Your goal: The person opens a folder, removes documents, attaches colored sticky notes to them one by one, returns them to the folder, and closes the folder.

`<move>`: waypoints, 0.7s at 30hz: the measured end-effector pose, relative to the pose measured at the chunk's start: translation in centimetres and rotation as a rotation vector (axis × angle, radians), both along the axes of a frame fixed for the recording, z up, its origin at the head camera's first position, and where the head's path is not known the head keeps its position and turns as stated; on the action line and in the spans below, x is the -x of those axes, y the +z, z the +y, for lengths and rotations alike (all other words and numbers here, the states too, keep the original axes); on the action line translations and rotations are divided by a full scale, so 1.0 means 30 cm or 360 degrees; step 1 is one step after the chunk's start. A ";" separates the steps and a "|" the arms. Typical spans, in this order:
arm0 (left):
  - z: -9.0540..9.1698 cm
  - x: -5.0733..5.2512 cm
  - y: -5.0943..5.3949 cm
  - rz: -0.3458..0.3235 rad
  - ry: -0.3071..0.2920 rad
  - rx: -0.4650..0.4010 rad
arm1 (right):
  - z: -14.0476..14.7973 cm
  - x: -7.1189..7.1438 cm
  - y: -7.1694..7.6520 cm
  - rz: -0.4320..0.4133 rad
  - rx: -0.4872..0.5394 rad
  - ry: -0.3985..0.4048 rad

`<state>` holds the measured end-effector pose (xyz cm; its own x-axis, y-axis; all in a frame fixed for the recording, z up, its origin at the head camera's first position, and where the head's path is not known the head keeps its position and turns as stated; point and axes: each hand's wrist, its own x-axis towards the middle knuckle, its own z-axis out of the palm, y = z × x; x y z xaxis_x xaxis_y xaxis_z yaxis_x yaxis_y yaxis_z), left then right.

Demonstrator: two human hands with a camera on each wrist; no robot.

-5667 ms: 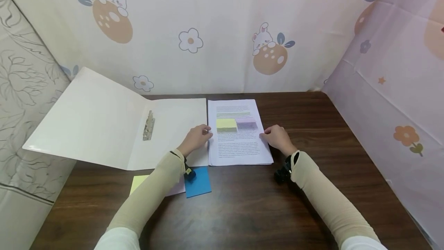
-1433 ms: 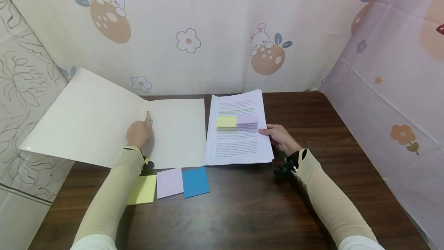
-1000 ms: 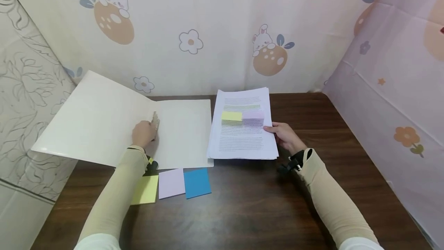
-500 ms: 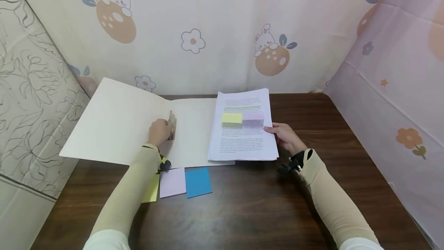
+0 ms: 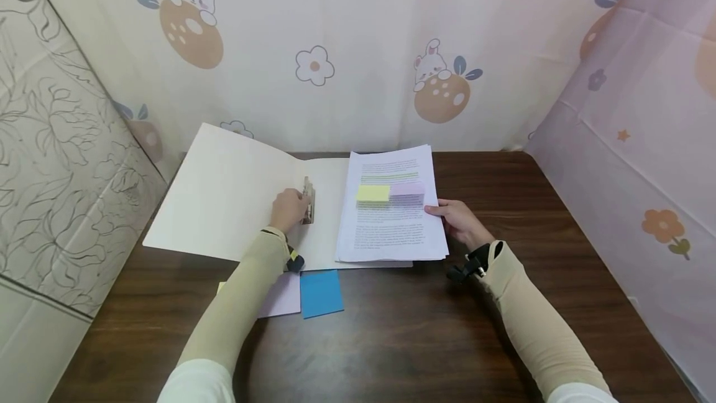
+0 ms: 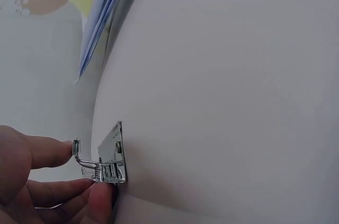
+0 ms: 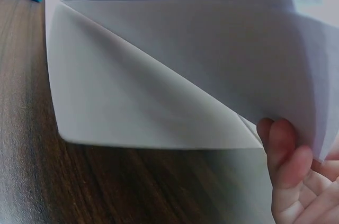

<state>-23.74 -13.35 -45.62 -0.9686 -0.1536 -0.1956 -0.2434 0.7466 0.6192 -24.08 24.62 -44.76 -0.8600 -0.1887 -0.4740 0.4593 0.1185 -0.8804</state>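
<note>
A white binder lies open, its left cover tilted up and its right cover reaching under a stack of printed paper. My left hand grips the metal clip near the fold; close up in the left wrist view, thumb and fingers are on the clip's metal parts. With my right hand I pinch the stack's right edge and hold it raised. In the right wrist view the sheets slant above the binder cover. The top sheet carries a yellow note and a purple note.
In front of the binder lie a blue sticky pad and a purple pad, with a yellow pad mostly hidden by my left sleeve. A patterned curtain hangs behind the brown table.
My left hand has moved from the stack's left edge to the clip. The binder has slid right, its cover now under the stack. My right hand has lifted the stack and holds it nearly still.
</note>
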 end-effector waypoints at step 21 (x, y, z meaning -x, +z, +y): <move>0.143 0.051 0.002 -0.0040 -0.0034 0.0029 | -0.053 0.043 -0.006 0.0015 -0.0017 0.0055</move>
